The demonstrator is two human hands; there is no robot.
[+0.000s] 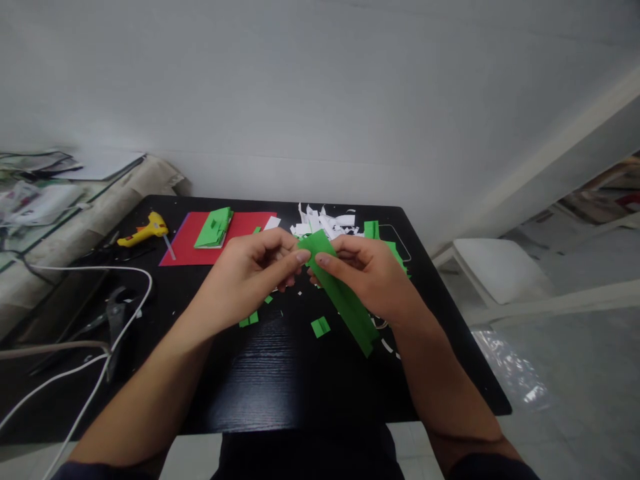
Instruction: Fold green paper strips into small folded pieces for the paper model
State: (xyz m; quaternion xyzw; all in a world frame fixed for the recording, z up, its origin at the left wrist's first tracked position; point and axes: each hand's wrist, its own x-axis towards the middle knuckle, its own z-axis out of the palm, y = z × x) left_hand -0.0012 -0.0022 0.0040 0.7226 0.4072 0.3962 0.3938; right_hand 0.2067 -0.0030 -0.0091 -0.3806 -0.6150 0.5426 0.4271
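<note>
Nearest, the glossy black wood-grained table [260, 380] catches a streaked sheen, and over it slants a long, bright green paper strip [346, 303], creased lengthwise, its free end pointing toward the person. The strip is held above the tabletop at its far end: the right hand [373, 270] pinches it with the thumb flat on the upper face and fingers curled beneath, while the left hand [250, 270] has its thumb tip on the opposite edge, fingers bent in behind; both grips are closed down to the paper's thickness, the thumbs just beside each other. Below the hands lies a small creased green paper square [321, 327], with another green paper scrap [249, 320] near the left wrist. Off to the left, a looping white cable [149, 283] passes by dark metal pliers [116, 317]. Farther back, a folded green paper bundle [214, 228] rests on a smooth red sheet [245, 223], beside a yellow plastic glue gun [154, 228] with a translucent stick [169, 248] near it. Beyond the hands, curled white paper offcuts [325, 220] heap loosely before the plain pale wall [320, 100].
</note>
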